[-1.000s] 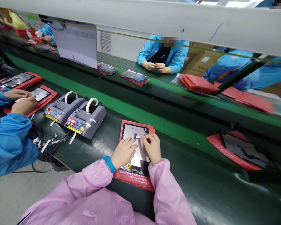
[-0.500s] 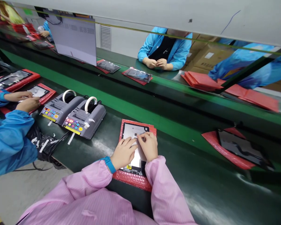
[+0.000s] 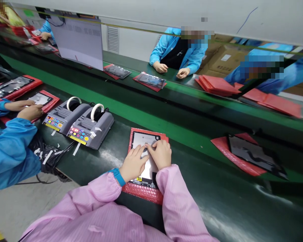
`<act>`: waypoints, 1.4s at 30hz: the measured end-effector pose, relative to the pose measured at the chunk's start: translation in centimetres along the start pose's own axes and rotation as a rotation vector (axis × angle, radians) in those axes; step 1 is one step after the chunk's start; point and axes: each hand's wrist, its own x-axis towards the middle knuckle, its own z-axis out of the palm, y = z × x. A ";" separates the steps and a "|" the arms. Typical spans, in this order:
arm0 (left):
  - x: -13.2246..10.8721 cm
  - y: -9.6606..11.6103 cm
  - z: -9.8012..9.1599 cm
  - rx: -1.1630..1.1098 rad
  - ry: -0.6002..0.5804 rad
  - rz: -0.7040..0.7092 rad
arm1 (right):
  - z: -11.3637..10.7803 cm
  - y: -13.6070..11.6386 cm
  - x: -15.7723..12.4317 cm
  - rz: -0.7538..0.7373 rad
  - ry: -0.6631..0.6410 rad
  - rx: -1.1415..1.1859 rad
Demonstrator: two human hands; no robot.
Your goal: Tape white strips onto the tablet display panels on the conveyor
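A flat panel (image 3: 148, 169), silver with a black edge and a yellow label near its lower end, lies on a red bubble-wrap pouch (image 3: 143, 193) on the dark green bench. My left hand (image 3: 133, 163) rests on the panel's left side with its fingers spread and nothing seen in them. My right hand (image 3: 161, 154) is bent over the panel's upper right part, thumb and fingertips pressed together near the left fingertips. Whatever those fingertips pinch is too small or hidden to name.
Two grey tape dispensers (image 3: 91, 126) stand left of the panel. Beyond them a co-worker's hands (image 3: 31, 109) work on another panel. A panel on a red pouch (image 3: 255, 153) lies at right on the green belt (image 3: 121, 107). A person in blue (image 3: 179, 53) sits opposite.
My right hand has shifted slightly, its fingertips closer to my left ones. The panel at right has moved left along the belt. The opposite person's hands have parted.
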 end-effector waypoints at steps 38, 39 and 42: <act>-0.1 -0.8 0.8 0.179 -0.102 0.058 | -0.8 9.6 -4.8 -0.133 0.044 0.238; -0.1 -0.7 0.7 0.180 -0.115 0.049 | -0.8 9.6 -4.8 -0.133 0.042 0.240; 0.0 0.2 0.6 0.180 -0.130 -0.012 | -0.8 9.4 -4.8 -0.121 0.038 0.249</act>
